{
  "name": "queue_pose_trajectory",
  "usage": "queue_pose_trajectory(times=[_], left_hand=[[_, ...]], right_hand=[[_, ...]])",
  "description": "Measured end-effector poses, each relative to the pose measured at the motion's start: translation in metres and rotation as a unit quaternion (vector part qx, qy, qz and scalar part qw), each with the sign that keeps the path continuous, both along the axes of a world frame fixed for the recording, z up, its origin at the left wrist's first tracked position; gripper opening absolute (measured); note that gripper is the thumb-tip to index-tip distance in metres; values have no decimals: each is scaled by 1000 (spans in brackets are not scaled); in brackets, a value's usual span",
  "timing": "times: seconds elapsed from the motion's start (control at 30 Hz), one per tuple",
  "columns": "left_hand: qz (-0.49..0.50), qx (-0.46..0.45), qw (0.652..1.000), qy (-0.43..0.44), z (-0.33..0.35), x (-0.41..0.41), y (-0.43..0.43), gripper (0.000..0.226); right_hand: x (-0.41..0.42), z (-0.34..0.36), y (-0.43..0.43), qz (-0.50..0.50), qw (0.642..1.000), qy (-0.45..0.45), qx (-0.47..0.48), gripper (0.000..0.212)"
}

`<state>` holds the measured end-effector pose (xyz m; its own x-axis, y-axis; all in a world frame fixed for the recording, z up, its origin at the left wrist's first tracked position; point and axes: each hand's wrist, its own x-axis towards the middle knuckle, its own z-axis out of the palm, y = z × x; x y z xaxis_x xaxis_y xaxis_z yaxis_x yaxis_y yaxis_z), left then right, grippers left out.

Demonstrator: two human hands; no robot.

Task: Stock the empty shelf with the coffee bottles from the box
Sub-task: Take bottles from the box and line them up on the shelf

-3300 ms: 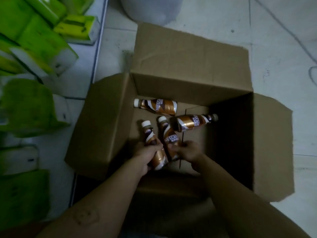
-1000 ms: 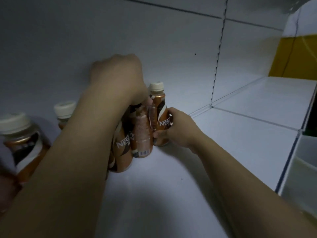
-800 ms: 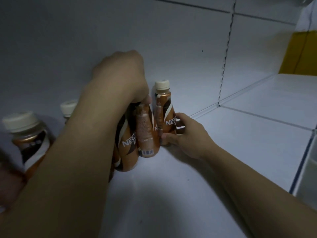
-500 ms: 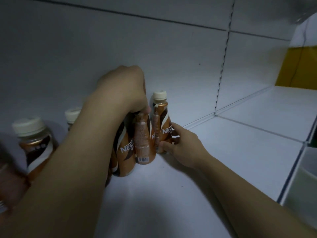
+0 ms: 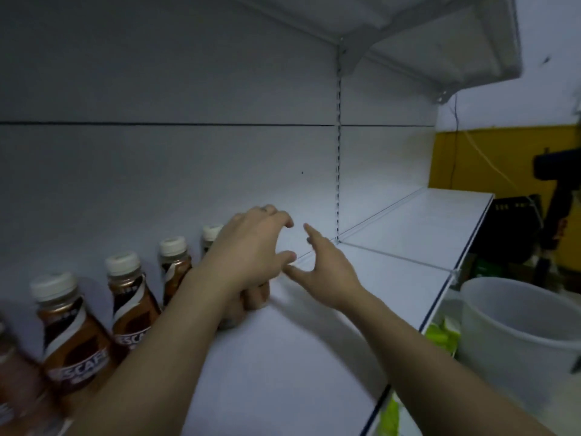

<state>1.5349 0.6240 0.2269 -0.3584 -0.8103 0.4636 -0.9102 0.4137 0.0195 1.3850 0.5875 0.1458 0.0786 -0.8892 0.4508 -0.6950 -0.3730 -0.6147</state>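
Several brown coffee bottles with cream caps stand in a row along the back of the white shelf (image 5: 298, 357): one at the near left (image 5: 74, 338), a second (image 5: 132, 313), a third (image 5: 174, 269) and a farther one (image 5: 211, 234). My left hand (image 5: 251, 256) hovers over the right end of the row with its fingers spread and holds nothing. It hides the bottles under it; a blurred brown shape (image 5: 254, 298) shows below the palm. My right hand (image 5: 323, 272) is beside it, open, with its fingers apart. The box is out of view.
The shelf board runs on to the right past an upright slotted rail (image 5: 339, 152). Another shelf (image 5: 440, 36) hangs overhead. A white bucket (image 5: 518, 341) stands beyond the shelf's front edge at the right, with green packs (image 5: 440, 338) below.
Both hands have let go of the bottles they held upright on the shelf and have opened. The view has tilted up and shows more of the row.
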Motion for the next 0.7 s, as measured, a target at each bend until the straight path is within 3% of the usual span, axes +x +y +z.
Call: queue_pose_trajectory(times=[0.13,0.3,0.5,0.7], left_hand=[[-50,15,999,11,-11,-33,5,60],[-146,53,988,12,-20,-115,11,67],[-272,129,954,-1,-70,-246,41,66],[-320,314,894,-11,-184,-354,82,71]], right_hand=[[-57,10,26,-49,995,40,-74,90],[-138,2,69,-131,986,67,-76,87],[-253,-68,152,-269,958,91,45,84],[-349,-186,244,-407,879,52,242,85]])
